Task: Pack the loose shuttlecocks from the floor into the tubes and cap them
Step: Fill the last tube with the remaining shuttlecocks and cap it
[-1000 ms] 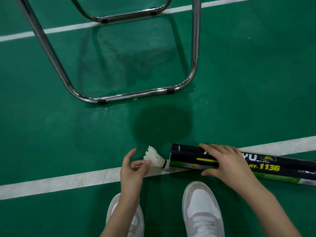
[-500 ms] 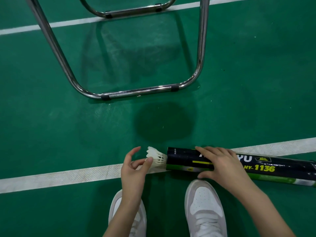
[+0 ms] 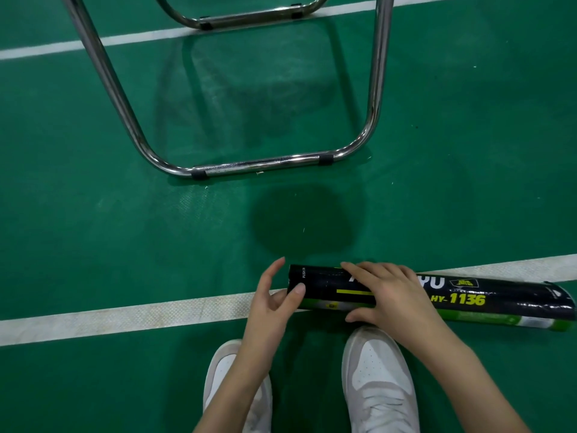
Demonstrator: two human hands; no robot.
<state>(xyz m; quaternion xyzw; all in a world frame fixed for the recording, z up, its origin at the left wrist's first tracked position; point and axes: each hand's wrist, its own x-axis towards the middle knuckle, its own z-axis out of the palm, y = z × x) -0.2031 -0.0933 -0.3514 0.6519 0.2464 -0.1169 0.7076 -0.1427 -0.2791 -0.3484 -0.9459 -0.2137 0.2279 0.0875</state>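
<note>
- The left hand [image 3: 271, 304] sits at the open left end of the tube [image 3: 468, 300], fingers spread and loosely curled, holding nothing; its thumb tip touches the tube's rim, and the forefinger rises just beside that end.
- No shuttlecock shows at the tube mouth beside this hand; whether one lies inside cannot be told.
- Under the left hand runs a white court line [image 3: 125, 317] across the green floor [image 3: 93, 229].
- The tube, black with yellow lettering "HY-1136", lies on its side on the floor, stretching rightward from the left thumb and passing under the right hand's grip.
- The right hand [image 3: 390, 295] is clamped on the tube near its left end, fingers laid over the top, thumb pressed on the near side.
- Just below both hands stand two white shoes [image 3: 377, 379].
- Well beyond the hands, a chrome chair frame [image 3: 259, 165] rests on the floor.
</note>
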